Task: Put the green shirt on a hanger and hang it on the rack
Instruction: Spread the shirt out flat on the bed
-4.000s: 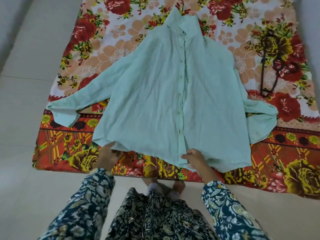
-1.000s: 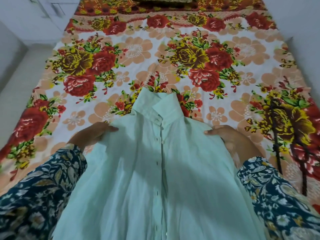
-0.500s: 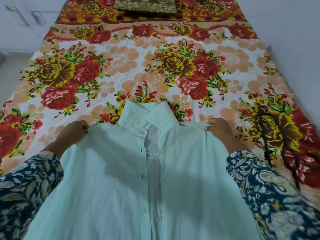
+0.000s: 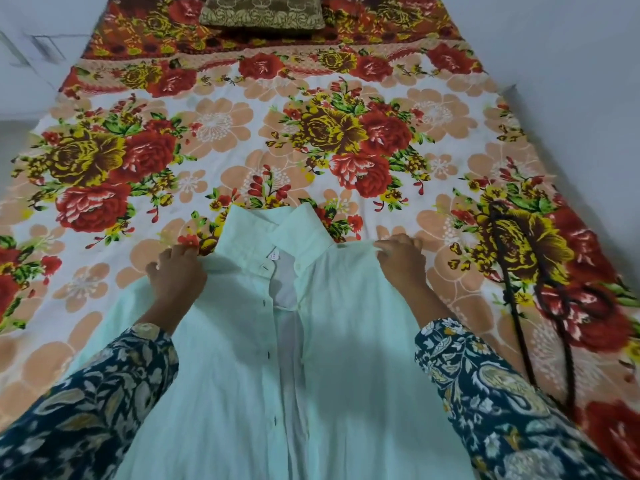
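Observation:
The pale green shirt (image 4: 242,358) lies front up on the flowered bed sheet, collar pointing away from me, its placket open a little below the collar. My left hand (image 4: 175,277) pinches the shirt's left shoulder. At the right shoulder seam, my right hand (image 4: 401,259) grips the fabric and lifts it slightly. A dark hanger (image 4: 519,282) lies on the sheet to the right of the shirt, apart from both hands. No rack shows in this view.
The bed with its flowered sheet (image 4: 311,133) fills most of the view. A brown patterned pillow (image 4: 263,12) sits at the far end. A pale wall runs along the right side, and floor shows at far left.
My hands went from the shirt's hem up to its shoulders and closed on the fabric. The placket has opened below the collar, and my view has tilted up the bed.

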Motion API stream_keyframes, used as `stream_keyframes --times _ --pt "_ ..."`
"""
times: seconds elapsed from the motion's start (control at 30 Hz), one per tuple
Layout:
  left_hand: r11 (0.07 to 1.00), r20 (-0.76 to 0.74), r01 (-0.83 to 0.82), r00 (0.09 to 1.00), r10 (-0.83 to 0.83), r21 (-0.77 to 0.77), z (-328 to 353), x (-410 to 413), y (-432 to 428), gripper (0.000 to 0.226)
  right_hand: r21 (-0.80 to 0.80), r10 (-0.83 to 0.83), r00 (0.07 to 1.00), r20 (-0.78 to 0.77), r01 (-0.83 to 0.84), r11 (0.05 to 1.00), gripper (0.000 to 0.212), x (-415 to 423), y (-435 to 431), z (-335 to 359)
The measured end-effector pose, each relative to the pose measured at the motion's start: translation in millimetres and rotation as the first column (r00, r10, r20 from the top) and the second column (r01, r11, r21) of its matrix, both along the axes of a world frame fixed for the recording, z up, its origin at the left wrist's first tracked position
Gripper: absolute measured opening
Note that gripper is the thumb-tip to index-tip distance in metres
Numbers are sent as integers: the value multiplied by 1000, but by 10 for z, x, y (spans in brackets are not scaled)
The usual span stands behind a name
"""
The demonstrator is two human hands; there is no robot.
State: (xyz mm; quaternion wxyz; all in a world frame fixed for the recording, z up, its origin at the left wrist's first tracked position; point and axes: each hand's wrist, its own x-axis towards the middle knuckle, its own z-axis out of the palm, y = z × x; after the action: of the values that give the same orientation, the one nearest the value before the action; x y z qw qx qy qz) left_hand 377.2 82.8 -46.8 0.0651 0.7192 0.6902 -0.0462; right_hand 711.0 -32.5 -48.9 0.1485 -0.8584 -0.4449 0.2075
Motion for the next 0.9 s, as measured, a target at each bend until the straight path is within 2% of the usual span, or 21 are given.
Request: stream_keyframes --times 0.07,0.17,0.23,0.3,0.4,0.5,0.63,0.77,0.8,0.9 --pt "999 108 -25 994 21 38 60 211 -58 40 81 -76 991 -112 85 993 32 11 -85 -9" --pt "994 296 30 953 -61 109 186 672 -169 37 187 -192 941 -278 249 950 31 54 -217 -24" --pt "990 422 89 898 -125 105 261 1026 -239 31 227 -287 875 -390 394 891 27 109 -288 26" --pt "981 539 180 820 -192 77 329 1430 -366 28 229 -383 820 -424 507 831 25 264 -431 100" --pt "955 679 297 700 -221 5 379 1932 -636 23 194 -541 750 -379 636 747 27 544 -734 115" --pt "900 751 426 624 -218 -93 330 2409 -948 21 156 -686 669 -287 739 655 27 890 -1146 82" --pt "827 818 520 558 -138 -215 243 2930 -1268 20 70 -780 618 -95 786 614 33 1210 -1662 68" --pt "761 866 595 492 -90 -259 235 3335 -1564 22 -51 -827 558 71 830 555 40 1311 -2025 5" --pt "749 866 605 492 -88 -268 223 3413 -1619 21 -48 -823 563 75 826 561 39 1327 -2090 -24" --pt "746 852 612 510 -117 -264 208 3531 -1709 24 -10 -752 653 90 755 655 34 1389 -2184 -117"
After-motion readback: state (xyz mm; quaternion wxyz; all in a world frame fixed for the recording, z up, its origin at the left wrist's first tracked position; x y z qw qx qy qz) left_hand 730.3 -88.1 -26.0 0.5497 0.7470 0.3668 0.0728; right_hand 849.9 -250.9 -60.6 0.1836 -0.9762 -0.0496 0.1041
